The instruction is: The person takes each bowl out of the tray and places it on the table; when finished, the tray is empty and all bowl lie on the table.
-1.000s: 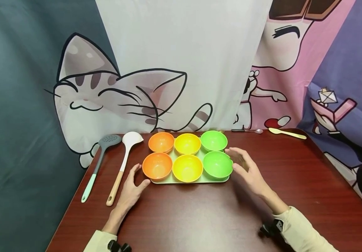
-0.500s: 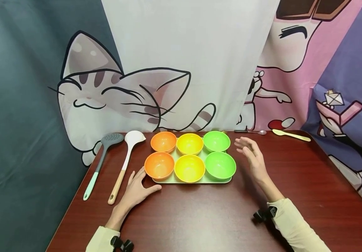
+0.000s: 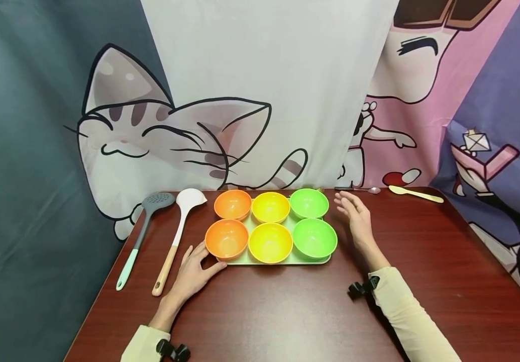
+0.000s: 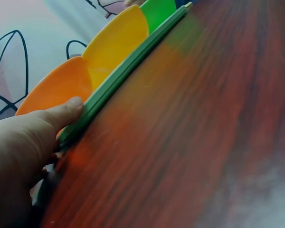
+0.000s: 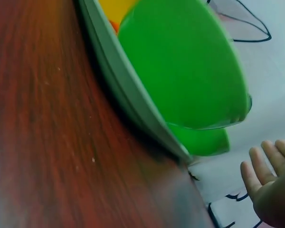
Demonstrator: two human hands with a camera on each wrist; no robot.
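Observation:
Orange bowls [image 3: 226, 239], yellow bowls [image 3: 271, 243] and green bowls [image 3: 315, 238] stand in two rows on a pale green tray [image 3: 260, 261]. My left hand [image 3: 194, 274] is at the tray's near left corner. Its thumb [image 4: 61, 114] touches the corner by the front orange bowl, and its relaxed fingers lie along the left side, partly hidden in the left wrist view. To the right of the green bowls, my right hand [image 3: 357, 221] is raised apart from them. Its fingers are extended and hold nothing, as the right wrist view also shows.
Left of the tray lie a grey slotted turner [image 3: 144, 226] with a mint handle and a white ladle [image 3: 181, 226]. A small metal spoon [image 3: 373, 190] and a pale yellow knife [image 3: 415, 193] lie at the table's back right. A printed curtain [image 3: 260, 60] hangs behind.
My right hand has moved away from the green bowls, then forward toward the table's back. My left hand has come in closer, its thumb now at the tray's corner. The bowls keep their arrangement.

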